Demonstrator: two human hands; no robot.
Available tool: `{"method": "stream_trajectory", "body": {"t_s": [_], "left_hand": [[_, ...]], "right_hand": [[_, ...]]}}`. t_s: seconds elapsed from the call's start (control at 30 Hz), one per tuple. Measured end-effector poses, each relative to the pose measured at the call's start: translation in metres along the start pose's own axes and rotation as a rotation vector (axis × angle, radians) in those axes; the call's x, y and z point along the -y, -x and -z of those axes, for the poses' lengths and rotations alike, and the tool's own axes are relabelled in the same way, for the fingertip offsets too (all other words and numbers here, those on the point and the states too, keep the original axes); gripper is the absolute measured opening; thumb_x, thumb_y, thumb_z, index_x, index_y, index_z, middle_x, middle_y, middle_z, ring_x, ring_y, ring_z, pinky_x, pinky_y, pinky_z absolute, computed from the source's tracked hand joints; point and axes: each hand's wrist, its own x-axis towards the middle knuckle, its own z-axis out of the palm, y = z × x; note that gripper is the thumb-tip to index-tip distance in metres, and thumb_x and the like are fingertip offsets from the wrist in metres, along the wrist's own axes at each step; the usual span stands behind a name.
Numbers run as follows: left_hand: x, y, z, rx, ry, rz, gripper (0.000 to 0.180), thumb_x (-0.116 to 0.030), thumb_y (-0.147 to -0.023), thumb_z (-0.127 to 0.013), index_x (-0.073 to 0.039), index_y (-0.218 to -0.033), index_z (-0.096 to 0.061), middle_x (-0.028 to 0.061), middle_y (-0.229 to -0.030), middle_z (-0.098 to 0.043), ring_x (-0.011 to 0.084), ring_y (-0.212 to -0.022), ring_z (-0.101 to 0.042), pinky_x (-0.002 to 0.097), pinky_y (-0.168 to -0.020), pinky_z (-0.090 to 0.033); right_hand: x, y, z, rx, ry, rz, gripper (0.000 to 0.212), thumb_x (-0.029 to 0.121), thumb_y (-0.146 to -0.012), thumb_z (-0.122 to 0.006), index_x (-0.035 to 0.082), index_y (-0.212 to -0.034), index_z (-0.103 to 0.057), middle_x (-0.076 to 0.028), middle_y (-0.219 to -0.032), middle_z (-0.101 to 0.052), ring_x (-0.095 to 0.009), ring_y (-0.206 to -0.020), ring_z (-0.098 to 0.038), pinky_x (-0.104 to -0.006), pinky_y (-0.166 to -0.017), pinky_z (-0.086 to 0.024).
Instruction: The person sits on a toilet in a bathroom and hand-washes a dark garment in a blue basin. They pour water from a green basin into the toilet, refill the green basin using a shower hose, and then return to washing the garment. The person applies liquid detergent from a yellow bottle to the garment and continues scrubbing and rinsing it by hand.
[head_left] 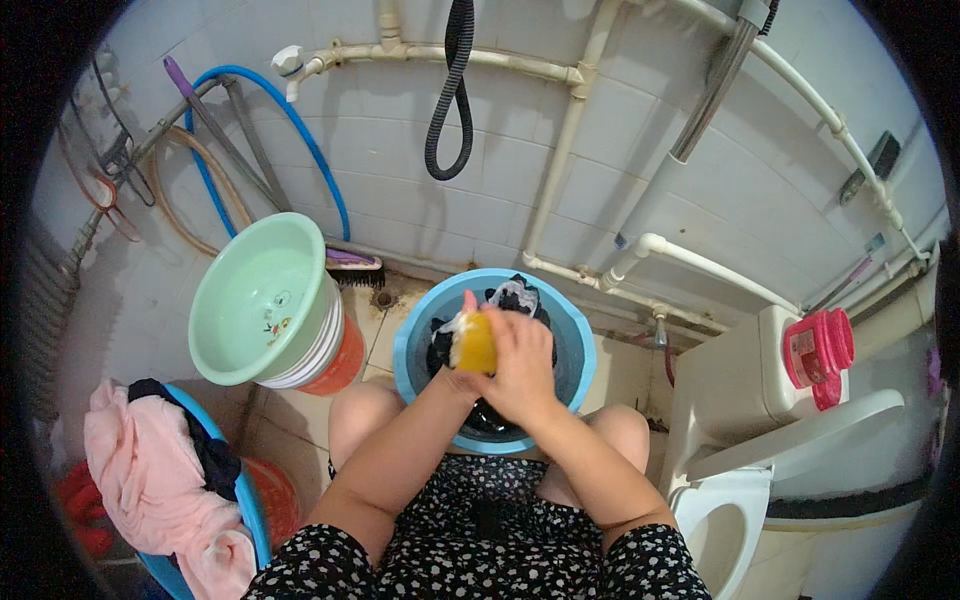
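Between my knees stands a blue basin (pixel 412 375) holding dark, wet-looking clothes (pixel 487 420) with white suds on them. Above it, my right hand (pixel 522 362) is closed around a yellow scrub brush (pixel 476 343), whose pale, bristle-like or foamy edge faces left. My left hand (pixel 462 381) lies against and under the brush. Most of its fingers are hidden; one pink fingertip sticks up past the brush, seemingly from that hand. Whether the left hand grips anything is out of sight.
A green basin (pixel 215 310) sits tilted on stacked buckets (pixel 338 362) at left. Nearer, a blue tub (pixel 253 515) holds pink cloth (pixel 150 465). At right are a toilet (pixel 735 400) and a red jug (pixel 815 355). A broom (pixel 355 263) and wall pipes (pixel 560 170) line the back.
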Motion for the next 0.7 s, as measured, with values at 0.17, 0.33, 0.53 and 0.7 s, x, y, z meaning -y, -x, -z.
{"method": "stream_trajectory", "body": {"t_s": [0.17,0.33,0.53,0.7], "left_hand": [[0.013,0.004,0.016,-0.252,-0.201,-0.16,0.059,-0.056,-0.087,-0.044,-0.013,-0.128,-0.046,0.0085,-0.129,-0.049,0.026,-0.119,-0.046,0.0437,-0.101,-0.035],[0.035,-0.01,-0.015,-0.238,0.011,-0.04,0.045,-0.033,-0.095,-0.032,-0.006,-0.129,-0.044,0.0131,-0.121,-0.055,0.03,-0.113,-0.052,0.0463,-0.099,-0.038],[0.006,-0.012,-0.019,-0.321,0.023,-0.143,0.05,-0.041,-0.093,-0.031,-0.007,-0.126,-0.048,0.0148,-0.125,-0.052,0.0313,-0.116,-0.049,0.0469,-0.102,-0.034],[0.014,-0.007,0.021,-0.181,-0.258,-0.196,0.049,-0.046,-0.092,-0.04,-0.011,-0.126,-0.047,0.0079,-0.127,-0.051,0.0296,-0.117,-0.047,0.044,-0.104,-0.033]], "right_hand": [[-0.025,-0.015,-0.022,-0.061,-0.013,-0.092,0.076,0.039,-0.064,-0.076,0.002,-0.122,-0.044,-0.014,-0.109,-0.049,-0.033,-0.104,-0.045,-0.0437,-0.089,-0.033],[-0.108,-0.036,-0.041,-0.231,-0.099,-0.51,0.059,0.043,-0.078,-0.064,-0.003,-0.112,-0.051,-0.02,-0.106,-0.051,-0.037,-0.101,-0.047,-0.0449,-0.088,-0.038],[-0.067,-0.027,0.015,-0.145,-0.332,-0.34,0.058,0.041,-0.079,-0.065,-0.002,-0.115,-0.049,-0.021,-0.106,-0.05,-0.037,-0.105,-0.045,-0.0423,-0.09,-0.036],[-0.033,0.002,-0.025,0.038,0.004,-0.197,0.074,0.043,-0.07,-0.072,-0.001,-0.123,-0.044,-0.018,-0.106,-0.049,-0.033,-0.102,-0.046,-0.0403,-0.085,-0.037]]}}
